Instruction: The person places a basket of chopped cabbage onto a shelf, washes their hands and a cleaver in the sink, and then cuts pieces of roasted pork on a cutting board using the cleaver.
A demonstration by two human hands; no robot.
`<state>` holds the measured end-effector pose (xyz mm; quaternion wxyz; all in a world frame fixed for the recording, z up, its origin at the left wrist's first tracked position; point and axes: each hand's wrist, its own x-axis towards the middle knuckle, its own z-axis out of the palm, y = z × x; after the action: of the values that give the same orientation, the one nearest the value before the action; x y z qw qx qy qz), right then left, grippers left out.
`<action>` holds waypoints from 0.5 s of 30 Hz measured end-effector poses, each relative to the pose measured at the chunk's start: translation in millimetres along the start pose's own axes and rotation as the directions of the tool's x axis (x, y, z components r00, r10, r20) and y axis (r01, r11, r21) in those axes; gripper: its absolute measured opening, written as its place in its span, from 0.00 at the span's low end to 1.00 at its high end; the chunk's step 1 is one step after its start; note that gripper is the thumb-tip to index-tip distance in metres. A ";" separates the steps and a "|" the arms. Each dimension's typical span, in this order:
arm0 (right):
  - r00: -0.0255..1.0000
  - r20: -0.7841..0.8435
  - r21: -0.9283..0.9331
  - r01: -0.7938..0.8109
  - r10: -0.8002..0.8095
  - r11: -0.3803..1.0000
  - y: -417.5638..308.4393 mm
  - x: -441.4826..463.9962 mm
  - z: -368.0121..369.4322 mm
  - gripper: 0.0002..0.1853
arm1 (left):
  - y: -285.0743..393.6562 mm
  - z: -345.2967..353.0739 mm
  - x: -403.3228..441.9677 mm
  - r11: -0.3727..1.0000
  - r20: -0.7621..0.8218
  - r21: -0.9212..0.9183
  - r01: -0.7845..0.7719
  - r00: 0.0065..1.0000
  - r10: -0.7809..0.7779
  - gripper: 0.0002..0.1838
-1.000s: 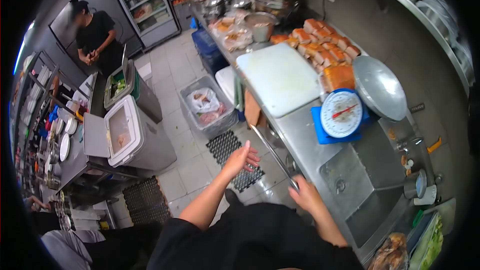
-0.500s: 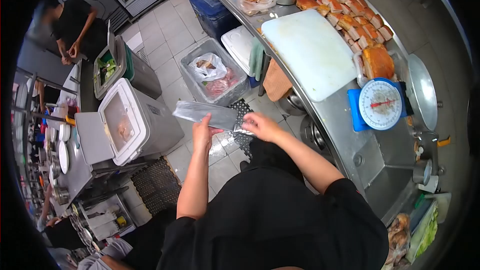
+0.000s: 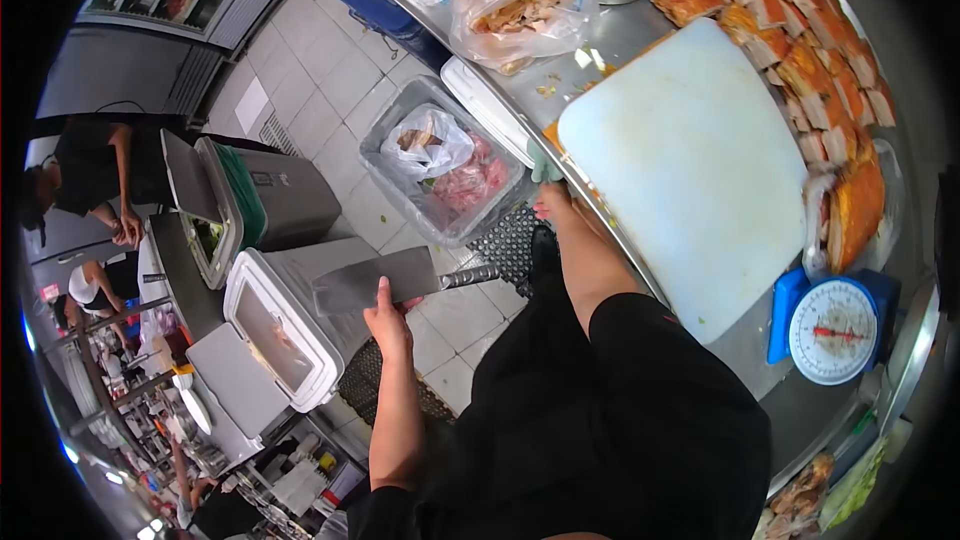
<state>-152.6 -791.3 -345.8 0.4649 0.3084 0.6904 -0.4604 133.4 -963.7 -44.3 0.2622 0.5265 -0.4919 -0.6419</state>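
My left hand (image 3: pixel 388 320) grips a cleaver (image 3: pixel 408 268) by its wide blade, thumb side up, over the floor in front of me. The cleaver's handle (image 3: pixel 470 276) points right, with no hand on it. My right hand (image 3: pixel 553 204) is low beside the steel counter's edge, right by a green cloth (image 3: pixel 543 165) that hangs there. Its fingers are partly hidden, so whether they touch the cloth is unclear. On the counter lies a white cutting board (image 3: pixel 690 180), its surface slightly stained.
Roast pork pieces (image 3: pixel 815 65) line the counter's back, beside a blue scale (image 3: pixel 833 330). A bag of chopped meat (image 3: pixel 522 15) lies at the far end. On the floor stand a grey tub (image 3: pixel 390 195) and lidded bins (image 3: pixel 290 205). A co-worker (image 3: pixel 100 170) stands at left.
My right hand has left the cleaver's handle and reached toward the hanging cloth. My left hand still holds the blade, now lower and further left. The view has turned and come closer to the counter.
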 end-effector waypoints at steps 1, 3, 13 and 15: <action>0.995 -0.091 -0.016 0.047 -0.048 0.999 5.1 3.6 -1.3 0.23 | -1.0 5.6 10.2 1.000 -0.006 0.011 0.017 1.000 -0.017 0.19; 0.837 -0.346 -0.393 0.281 -0.424 0.876 31.5 31.8 -6.1 0.22 | -6.3 18.4 35.3 0.995 -0.011 0.048 0.090 0.996 -0.090 0.19; 0.429 0.132 -0.300 0.877 -0.894 0.376 14.2 -269.6 -34.9 0.12 | -34.7 98.3 112.8 0.993 0.295 0.041 0.108 0.949 -0.116 0.20; 0.204 0.156 -0.564 0.821 -0.966 0.083 8.1 -283.0 -23.5 0.18 | -26.6 116.2 106.7 0.982 0.419 0.009 0.189 0.891 -0.176 0.19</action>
<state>-47.3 -765.9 -83.2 0.0489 -0.2726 0.8792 -0.3877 -3.2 -1003.5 -117.5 0.0980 0.4167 -0.4747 -0.7690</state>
